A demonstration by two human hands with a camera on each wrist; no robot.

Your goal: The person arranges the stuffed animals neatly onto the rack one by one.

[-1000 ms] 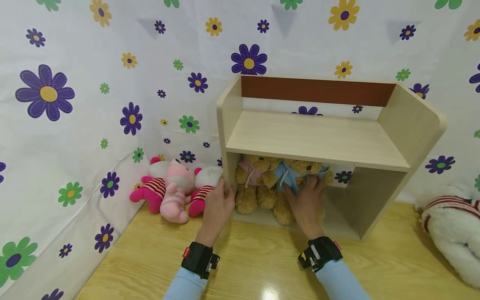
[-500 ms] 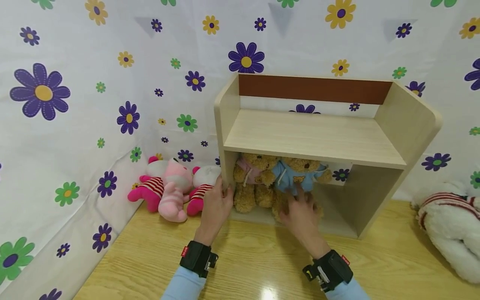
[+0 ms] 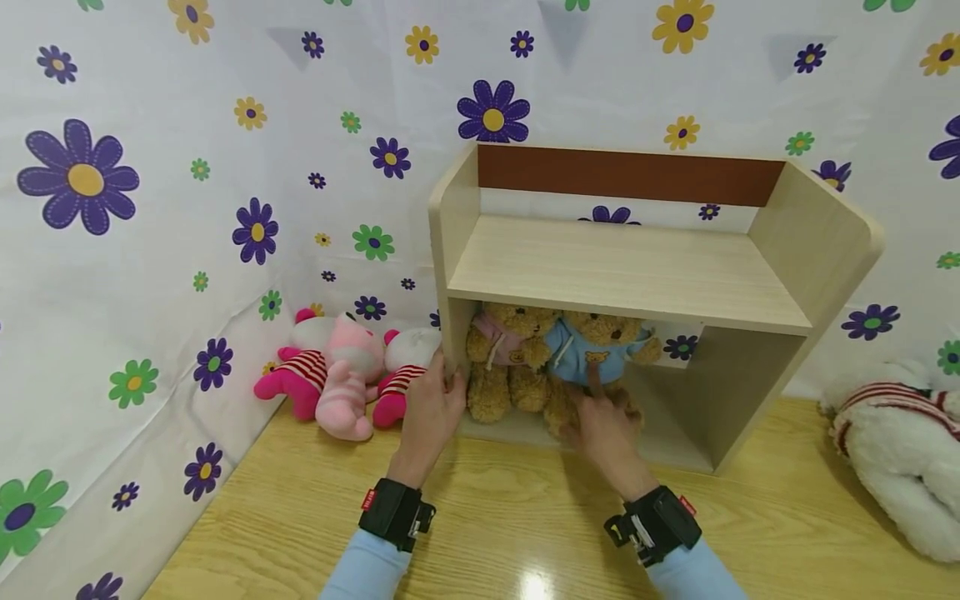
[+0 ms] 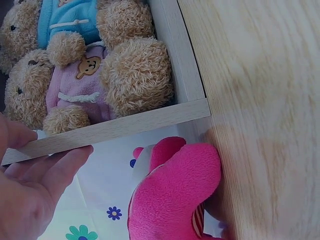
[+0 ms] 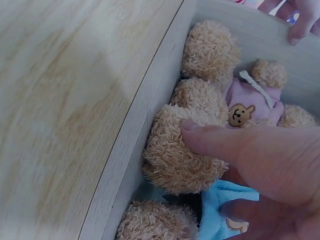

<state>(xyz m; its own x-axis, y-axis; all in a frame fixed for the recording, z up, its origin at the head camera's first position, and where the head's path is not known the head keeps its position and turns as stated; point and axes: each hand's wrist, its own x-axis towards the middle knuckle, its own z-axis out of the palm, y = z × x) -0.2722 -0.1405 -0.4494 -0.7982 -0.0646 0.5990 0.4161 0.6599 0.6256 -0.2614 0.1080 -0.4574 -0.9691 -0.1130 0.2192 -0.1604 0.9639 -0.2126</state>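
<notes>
Two brown teddy bears sit side by side in the lower compartment of a pale wooden shelf (image 3: 630, 267). The left bear (image 3: 491, 396) wears a pink hoodie, the right one (image 3: 570, 358) a light blue hoodie; the upper board hides the tops of their heads. My left hand (image 3: 431, 417) grips the front edge of the shelf's left side panel (image 4: 115, 129), thumb inside and fingers outside. My right hand (image 3: 611, 437) holds the blue-hooded bear by a leg (image 5: 175, 155), thumb over it, index finger reaching up onto the hoodie.
Several pink plush toys (image 3: 348, 404) lean together on the wooden table (image 3: 315, 517), left of the shelf. A white plush toy (image 3: 900, 450) with a red-striped band lies at the right. Behind hangs a flower-patterned cloth (image 3: 165, 225).
My right hand has slid down from the blue-hooded bear's chest to its leg. My left hand keeps its grip on the side panel. The whole view has shifted slightly.
</notes>
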